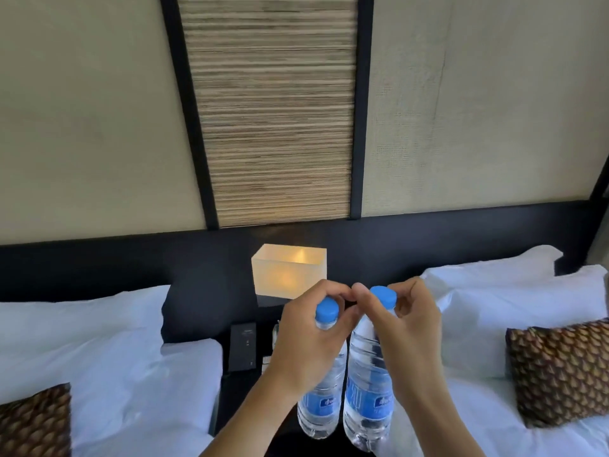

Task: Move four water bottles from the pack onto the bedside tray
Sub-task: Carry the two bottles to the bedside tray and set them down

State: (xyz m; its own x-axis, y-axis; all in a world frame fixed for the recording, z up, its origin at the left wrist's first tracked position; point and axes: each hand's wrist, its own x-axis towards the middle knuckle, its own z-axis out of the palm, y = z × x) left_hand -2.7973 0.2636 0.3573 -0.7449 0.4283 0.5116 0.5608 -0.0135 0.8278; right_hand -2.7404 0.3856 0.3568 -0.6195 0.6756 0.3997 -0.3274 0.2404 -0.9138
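Two clear water bottles with blue caps and blue labels hang side by side over the dark bedside table. My left hand point(308, 341) grips the left water bottle point(321, 407) around its neck, just below the cap. My right hand point(403, 328) holds the right water bottle point(367, 397) by its neck the same way. The two hands touch at the fingertips between the caps. Neither the pack nor a tray can be seen; the hands and bottles hide most of the table top.
A lit square lamp point(289, 271) stands at the back of the dark bedside table point(235, 389), with a black remote-like device point(243, 346) to its left. White pillows point(82, 328) and patterned brown cushions point(560, 367) lie on the beds at either side.
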